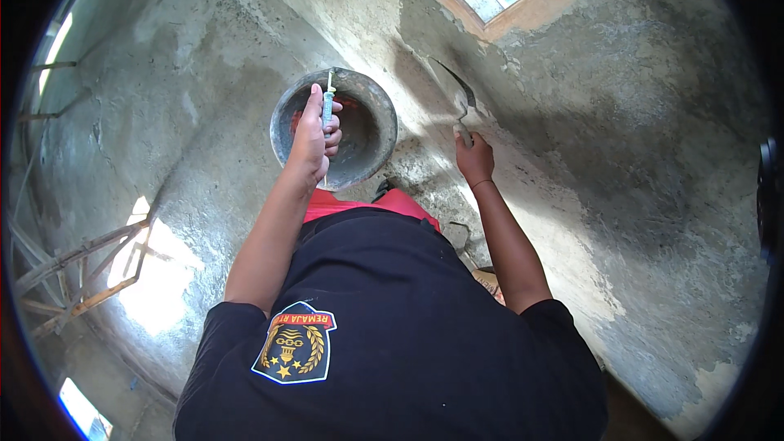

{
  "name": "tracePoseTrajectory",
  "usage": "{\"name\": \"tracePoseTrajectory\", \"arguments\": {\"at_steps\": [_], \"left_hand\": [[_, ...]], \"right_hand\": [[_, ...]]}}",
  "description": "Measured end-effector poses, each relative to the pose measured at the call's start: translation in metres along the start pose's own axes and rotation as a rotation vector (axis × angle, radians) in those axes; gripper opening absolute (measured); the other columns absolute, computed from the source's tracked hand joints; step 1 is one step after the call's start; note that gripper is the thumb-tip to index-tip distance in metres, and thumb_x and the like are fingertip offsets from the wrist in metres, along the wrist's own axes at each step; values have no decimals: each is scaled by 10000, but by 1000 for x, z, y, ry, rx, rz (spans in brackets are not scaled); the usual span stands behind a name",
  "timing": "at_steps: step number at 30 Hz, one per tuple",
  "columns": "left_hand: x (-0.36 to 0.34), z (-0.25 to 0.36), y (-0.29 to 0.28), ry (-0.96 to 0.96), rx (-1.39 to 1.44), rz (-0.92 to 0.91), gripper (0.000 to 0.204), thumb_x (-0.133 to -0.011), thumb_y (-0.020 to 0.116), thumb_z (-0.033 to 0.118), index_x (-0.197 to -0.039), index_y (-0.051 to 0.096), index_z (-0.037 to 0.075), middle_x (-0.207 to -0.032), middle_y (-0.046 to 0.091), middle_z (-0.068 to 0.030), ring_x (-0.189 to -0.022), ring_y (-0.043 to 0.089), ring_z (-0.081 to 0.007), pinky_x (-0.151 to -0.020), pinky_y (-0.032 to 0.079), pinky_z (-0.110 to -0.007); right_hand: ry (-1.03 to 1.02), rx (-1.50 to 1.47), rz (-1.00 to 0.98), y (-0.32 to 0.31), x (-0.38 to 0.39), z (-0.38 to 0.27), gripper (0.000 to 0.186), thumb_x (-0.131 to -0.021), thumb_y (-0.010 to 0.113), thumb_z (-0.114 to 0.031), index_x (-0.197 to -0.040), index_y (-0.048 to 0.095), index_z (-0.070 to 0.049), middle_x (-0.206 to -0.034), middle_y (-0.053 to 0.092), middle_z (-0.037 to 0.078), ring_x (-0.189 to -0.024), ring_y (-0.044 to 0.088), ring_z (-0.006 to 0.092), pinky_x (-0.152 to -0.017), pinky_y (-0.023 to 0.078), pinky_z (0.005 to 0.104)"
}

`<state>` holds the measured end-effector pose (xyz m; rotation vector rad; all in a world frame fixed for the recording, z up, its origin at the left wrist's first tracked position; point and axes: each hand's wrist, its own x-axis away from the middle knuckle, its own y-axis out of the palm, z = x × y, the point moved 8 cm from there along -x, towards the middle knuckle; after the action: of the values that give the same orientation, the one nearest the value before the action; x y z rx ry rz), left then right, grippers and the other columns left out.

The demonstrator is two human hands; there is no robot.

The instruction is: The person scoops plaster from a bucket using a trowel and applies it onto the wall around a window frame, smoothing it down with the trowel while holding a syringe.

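Note:
My left hand (314, 137) is raised over a round grey bucket (385, 126), its fingers closed around a slim tool with a pale green handle (328, 109). A thin, light edge sticks out beyond both ends of the grip; the tool's exact kind does not show. Off to the right, my right hand (474, 159) grips a trowel (463, 135) by its handle. The trowel's dark, narrow blade, seen nearly edge-on, points away at the grey plastered wall (531, 114); I cannot tell whether it touches. Something reddish shows inside the bucket, partly hidden by my hand.
A window opening with an orange-brown frame (487, 31) breaks the wall at the top right. Wooden poles (90, 298) form a rack at the left, beside a bright sunlit patch (163, 278) on the grey floor (204, 90). Cracked rubble (457, 233) lies along the wall's foot.

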<state>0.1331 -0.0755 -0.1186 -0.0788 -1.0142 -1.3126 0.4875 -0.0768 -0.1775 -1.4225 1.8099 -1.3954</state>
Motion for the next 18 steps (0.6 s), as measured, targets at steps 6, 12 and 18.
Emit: {"name": "tracePoseTrajectory", "arguments": {"at_steps": [6,12,18], "left_hand": [[-1,-8,-7,-17,-21,-22,582,-930,456,665,-1012,505,91,-597,340,79,-435,239,-23,-409,141,-209],[-1,-9,3,-54,-55,-44,631,-917,427,700,-1042,488,85,-602,311,82,-429,209,-26,-401,132,-199],[1,-8,-11,-37,-35,-33,632,-916,430,700,-1041,489,84,-603,311,82,-430,215,-25,-404,132,-200]], "right_hand": [[-28,33,-36,-9,19,-8,384,-865,607,-459,-945,681,-90,-892,696,200,-870,666,400,-750,516,482],[-3,83,21,-22,-1,-9,409,-864,616,-466,-937,692,-70,-897,685,204,-871,655,405,-736,503,463],[-40,69,-44,-16,9,-27,400,-855,610,-469,-919,695,-84,-905,693,204,-887,661,403,-752,511,472]]}}
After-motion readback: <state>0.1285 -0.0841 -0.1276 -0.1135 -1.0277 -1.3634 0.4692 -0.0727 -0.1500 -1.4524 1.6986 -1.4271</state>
